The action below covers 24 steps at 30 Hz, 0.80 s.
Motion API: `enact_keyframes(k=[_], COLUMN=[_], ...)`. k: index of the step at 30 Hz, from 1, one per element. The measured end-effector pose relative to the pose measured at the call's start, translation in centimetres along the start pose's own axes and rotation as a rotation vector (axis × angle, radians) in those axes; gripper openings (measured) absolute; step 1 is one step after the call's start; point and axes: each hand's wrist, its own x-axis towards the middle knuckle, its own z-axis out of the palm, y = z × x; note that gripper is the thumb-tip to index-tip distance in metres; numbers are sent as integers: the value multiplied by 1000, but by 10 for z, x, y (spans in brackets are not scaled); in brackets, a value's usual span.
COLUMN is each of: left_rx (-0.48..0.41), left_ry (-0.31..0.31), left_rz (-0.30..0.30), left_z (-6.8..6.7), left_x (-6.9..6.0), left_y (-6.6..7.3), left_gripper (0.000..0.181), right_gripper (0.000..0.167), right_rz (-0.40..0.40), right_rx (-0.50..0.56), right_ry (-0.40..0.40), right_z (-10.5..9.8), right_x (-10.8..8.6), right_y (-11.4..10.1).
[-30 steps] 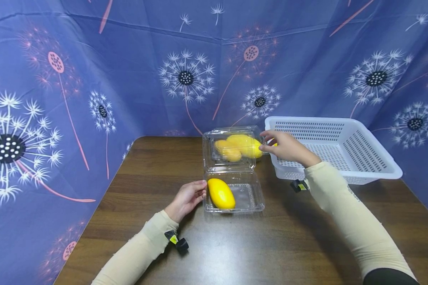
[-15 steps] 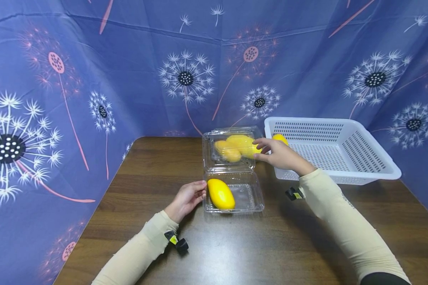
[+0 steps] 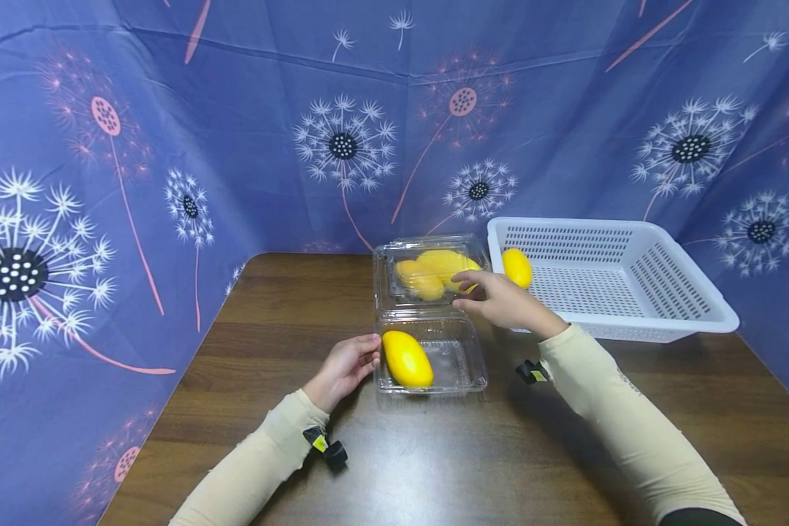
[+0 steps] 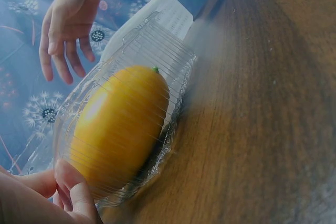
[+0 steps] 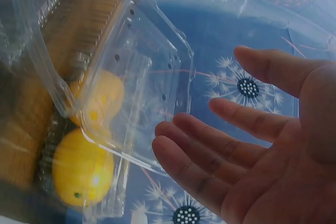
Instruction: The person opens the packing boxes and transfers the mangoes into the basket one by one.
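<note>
A clear plastic clamshell container (image 3: 456,365) stands with its lid raised, and one yellow mango (image 3: 408,358) lies in its left side. My left hand (image 3: 345,364) pinches the container's left rim between thumb and fingers, as the left wrist view also shows beside the mango (image 4: 121,129). Near the right edge of the raised lid (image 3: 388,292) hovers my right hand (image 3: 500,298), its fingers extended and spread. In the right wrist view, nothing lies in that right hand (image 5: 252,140). Through the lid, yellow mangoes (image 3: 421,279) show behind it, partly blurred by the plastic.
At the back right is a white perforated basket (image 3: 631,321), with a yellow mango (image 3: 516,268) at its left end. Another clear container (image 3: 427,239) stands behind the raised lid. A blue dandelion-print cloth (image 3: 250,131) hangs behind the brown wooden table (image 3: 289,292).
My right hand has moved left and nearer, from the basket's left edge to the lid's right edge, uncovering the mango in the basket. The left hand stays on the container rim.
</note>
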Motion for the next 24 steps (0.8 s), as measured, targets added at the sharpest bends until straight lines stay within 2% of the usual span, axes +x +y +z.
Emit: enact_keyframes(k=[14,24], left_rx=[-6,-1], left_ry=[-18,-13], left_rz=[-2,-1], left_z=[0,-1], left_x=[-1,-1], left_y=[1,0], left_gripper=[19,20], right_gripper=[47,50], right_rz=[-92,-62], right_rx=[26,26], right_ry=[-12,-79], right_z=[20,40], right_x=[-5,-6], right_y=[-10,-13])
